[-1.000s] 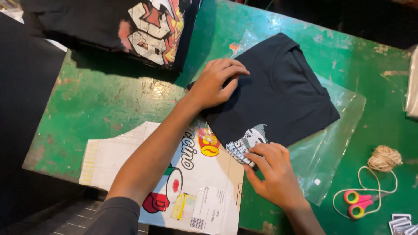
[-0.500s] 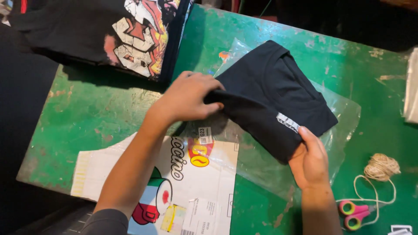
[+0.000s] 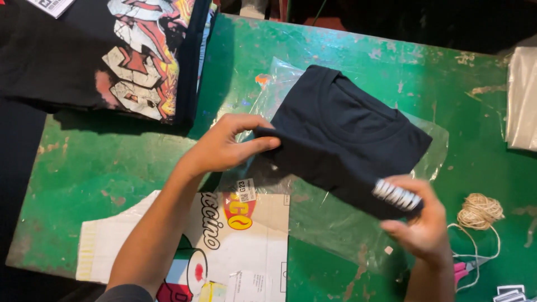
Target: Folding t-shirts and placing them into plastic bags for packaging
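Now both hands grip a folded black T-shirt (image 3: 347,140), left hand (image 3: 224,146) pinching its near-left edge, right hand (image 3: 422,226) apparently clasping the near-right corner, lifting it over a clear plastic bag (image 3: 335,218) on the green table (image 3: 112,162).

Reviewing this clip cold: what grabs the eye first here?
A folded black T-shirt at the centre of the worn green table, gripped at its near fold by the left hand and right hand, over a clear plastic bag. A loud printed shirt pile sits far left, twine at right.
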